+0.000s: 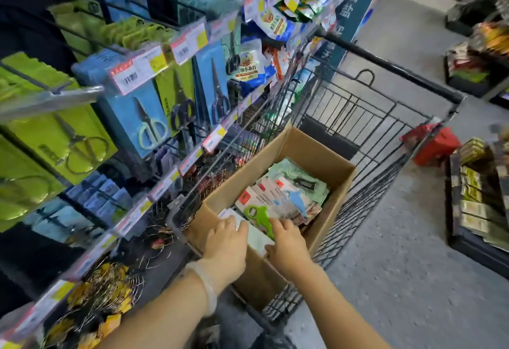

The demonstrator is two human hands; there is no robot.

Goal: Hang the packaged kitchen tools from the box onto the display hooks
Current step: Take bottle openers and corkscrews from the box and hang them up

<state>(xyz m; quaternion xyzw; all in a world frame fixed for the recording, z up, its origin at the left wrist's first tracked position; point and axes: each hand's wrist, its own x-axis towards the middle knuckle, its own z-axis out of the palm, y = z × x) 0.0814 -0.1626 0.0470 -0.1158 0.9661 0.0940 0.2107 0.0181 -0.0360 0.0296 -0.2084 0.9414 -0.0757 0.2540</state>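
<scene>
An open cardboard box (311, 153) sits in a wire shopping cart (385, 117). Inside lie several packaged kitchen tools: one with a green tool (257, 212), one with a blue tool (298, 197), pale green cards (289, 172) behind. Both hands reach into the near end of the box. My left hand (225, 238) lies on a white package (256, 238), fingers bent over its top edge. My right hand (286, 241) grips the same stack by its near right side. Display hooks (82, 43) on the left carry carded scissors (148, 125).
Price tags (137, 72) front the hooks. Wire whisks and skimmers (104, 291) hang on the lower rows. The aisle floor (399, 252) lies right of the cart, with low product displays (479, 205) and a red bag (432, 145) on the cart corner.
</scene>
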